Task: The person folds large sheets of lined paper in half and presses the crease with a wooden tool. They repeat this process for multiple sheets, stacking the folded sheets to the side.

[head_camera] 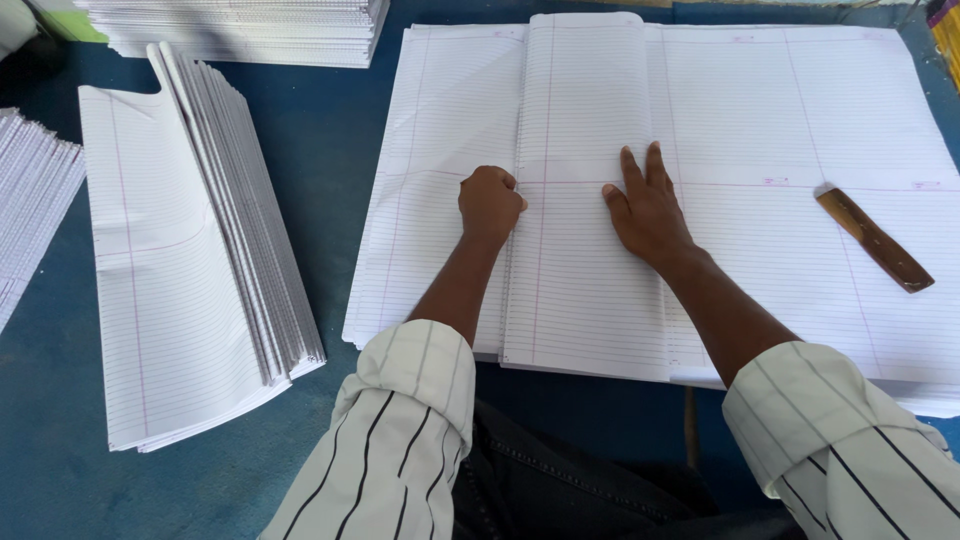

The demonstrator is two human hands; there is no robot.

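Two hands press on one folded sheet of ruled paper (580, 230) lying atop the large flat stack (800, 130) before us. Our left hand (489, 203) is a closed fist on the fold's left edge, gripping nothing we can see; our right hand (646, 208) lies flat, fingers spread. One wooden stick (873, 239) rests to the right. One pile of folded sheets (190, 250) sits left, with two more stacks behind it (240, 28) and at the edge (30, 200).

I see no packages, labels, signs or screens from here; only plain ruled paper lies on the blue surface (330, 140).
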